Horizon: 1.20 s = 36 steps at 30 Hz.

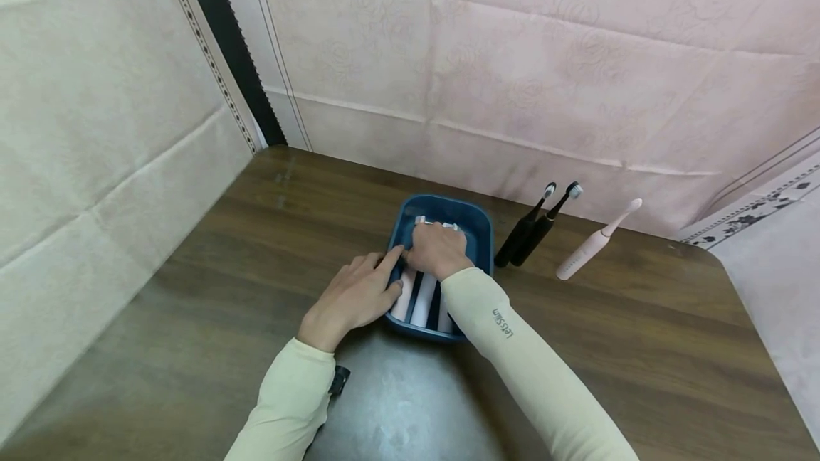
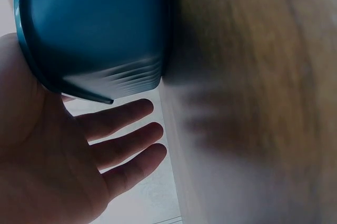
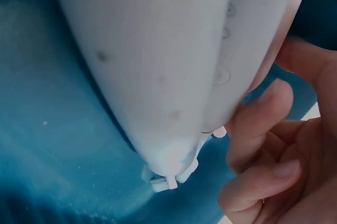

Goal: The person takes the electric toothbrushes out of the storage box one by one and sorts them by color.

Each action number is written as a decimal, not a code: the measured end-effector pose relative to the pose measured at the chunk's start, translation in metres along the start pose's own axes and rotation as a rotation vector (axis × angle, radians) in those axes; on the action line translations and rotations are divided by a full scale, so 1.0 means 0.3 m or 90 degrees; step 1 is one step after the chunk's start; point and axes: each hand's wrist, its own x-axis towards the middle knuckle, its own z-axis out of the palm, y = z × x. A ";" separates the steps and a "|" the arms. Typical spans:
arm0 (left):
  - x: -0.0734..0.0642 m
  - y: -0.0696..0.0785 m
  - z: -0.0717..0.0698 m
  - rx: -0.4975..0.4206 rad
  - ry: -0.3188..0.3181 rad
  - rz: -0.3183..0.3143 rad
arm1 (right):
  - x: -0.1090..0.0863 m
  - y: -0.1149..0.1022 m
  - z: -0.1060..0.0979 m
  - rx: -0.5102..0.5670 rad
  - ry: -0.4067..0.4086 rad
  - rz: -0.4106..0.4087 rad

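Note:
A blue bin (image 1: 474, 215) holds several pale electric toothbrushes lying lengthwise side by side. My right hand (image 1: 438, 251) reaches down into it, over their upper ends. In the right wrist view its thumb and curled index finger pinch a pinkish toothbrush (image 3: 273, 50) at the row's edge. Beside that lie a white toothbrush with a row of buttons (image 3: 245, 39) and a plain white one (image 3: 152, 71). My left hand (image 1: 355, 294) rests against the bin's left rim, and in the left wrist view three fingers (image 2: 131, 174) extend straight outside the wall.
Two black electric toothbrushes (image 1: 528, 237) stand upright close together right of the bin. A pink electric toothbrush (image 1: 586, 251) stands farther right. All are on a brown wooden table (image 1: 288, 233) with cloth-covered walls (image 1: 512, 77) behind and at the sides.

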 end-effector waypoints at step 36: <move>0.005 0.006 0.008 -0.014 -0.001 -0.018 | -0.057 0.051 -0.064 0.214 0.109 -0.029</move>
